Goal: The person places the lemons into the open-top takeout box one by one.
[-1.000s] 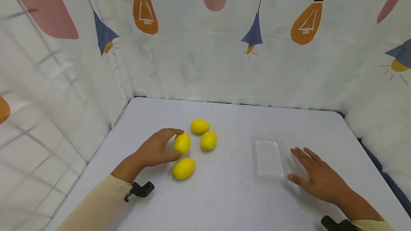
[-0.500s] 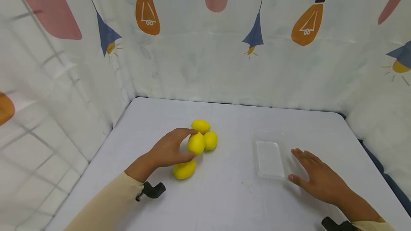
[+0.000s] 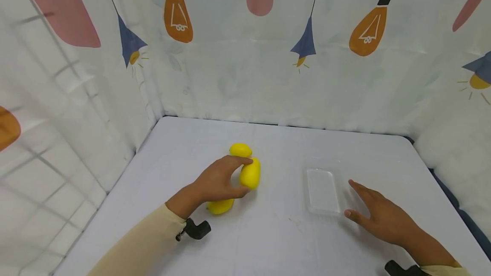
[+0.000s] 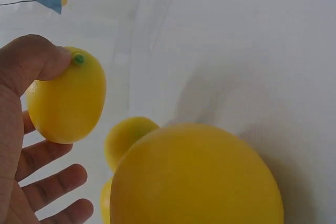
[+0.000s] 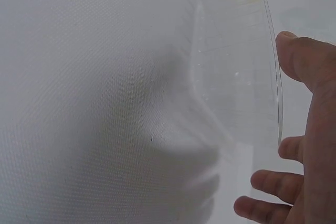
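Note:
My left hand (image 3: 245, 176) pinches a yellow lemon (image 3: 253, 176) between thumb and fingers, just above the table. The left wrist view shows this held lemon (image 4: 65, 98) under my thumb, with a second lemon (image 4: 197, 177) large in the foreground and a third lemon (image 4: 128, 137) behind it. From the head view, one lemon (image 3: 240, 150) lies beyond my hand and another lemon (image 3: 220, 206) sits partly under my wrist. My right hand (image 3: 362, 205) rests flat on the table, fingers spread, beside a clear plastic tray (image 3: 323, 191). The right wrist view shows the tray (image 5: 236, 77) next to my right hand (image 5: 310, 129).
The white table (image 3: 268, 233) is walled on the left, back and right by a white curtain (image 3: 238, 76) printed with bulbs. Black wrist mounts (image 3: 195, 229) sit on both forearms.
My left hand has lifted one lemon from the cluster and carried it to the right, toward the tray. My right hand has stayed flat beside the tray.

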A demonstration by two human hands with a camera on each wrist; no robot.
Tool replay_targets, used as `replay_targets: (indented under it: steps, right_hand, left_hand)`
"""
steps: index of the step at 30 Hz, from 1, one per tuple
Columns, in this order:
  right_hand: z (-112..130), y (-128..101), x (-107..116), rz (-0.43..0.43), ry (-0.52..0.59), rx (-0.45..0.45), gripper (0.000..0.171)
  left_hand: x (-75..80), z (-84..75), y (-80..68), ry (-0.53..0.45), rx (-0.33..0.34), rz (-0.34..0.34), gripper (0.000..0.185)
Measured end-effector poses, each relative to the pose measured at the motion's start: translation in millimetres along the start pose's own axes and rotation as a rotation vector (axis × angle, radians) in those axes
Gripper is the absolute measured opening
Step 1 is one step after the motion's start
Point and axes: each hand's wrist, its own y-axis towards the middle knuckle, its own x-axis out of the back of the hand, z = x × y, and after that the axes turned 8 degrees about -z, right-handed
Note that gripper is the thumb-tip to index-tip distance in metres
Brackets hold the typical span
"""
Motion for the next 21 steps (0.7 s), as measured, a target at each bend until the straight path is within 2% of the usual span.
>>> replay_targets:
  steps: [6,21]
  right_hand:
    - [1.7,0.3,0.5,-0.007,0.002,0.01,0.088]
    - [3.3,0.1,1.2,-0.016,-0.009,0.008,0.09]
  left_hand:
    - [-8.0,-9.0,3.1,-0.015,-0.045,-0.003,0.072]
    - [-26.9,-33.9,13.5,-0.074,-0.107,0.008,0.068]
